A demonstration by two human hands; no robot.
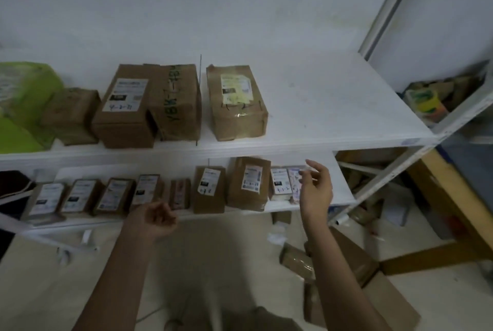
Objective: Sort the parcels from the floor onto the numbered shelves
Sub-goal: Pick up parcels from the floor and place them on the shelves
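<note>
Low at 6 o'clock, two bare forearms reach up toward the lower shelf [344,189]. The right hand [316,192] is at 4 o'clock of centre, fingers loose and spread, holding nothing. Its fingertips overlap the white parcel [280,181] at the right end of the row, but contact cannot be told. The left hand [157,220] is at 7 o'clock, fingers curled in and holding nothing, just before the shelf's front edge.

A row of labelled brown parcels [112,194] fills the lower shelf from 9 o'clock to the white parcel, standing side by side. The tall box [248,184] sits just left of the white parcel. On the upper shelf [333,106], at 10 to 12 o'clock, lie a green bag [24,96], three brown boxes packed close together and, a little apart to the right, a taped box [234,104].

More floor parcels [296,258] lie at 5 o'clock, beside and partly behind the right forearm. A diagonal brace [373,186] crosses at 3 o'clock, with a wooden frame [453,197] and loose cardboard beyond it. A yellow pack [426,102] sits on the next rack at 2 o'clock.
</note>
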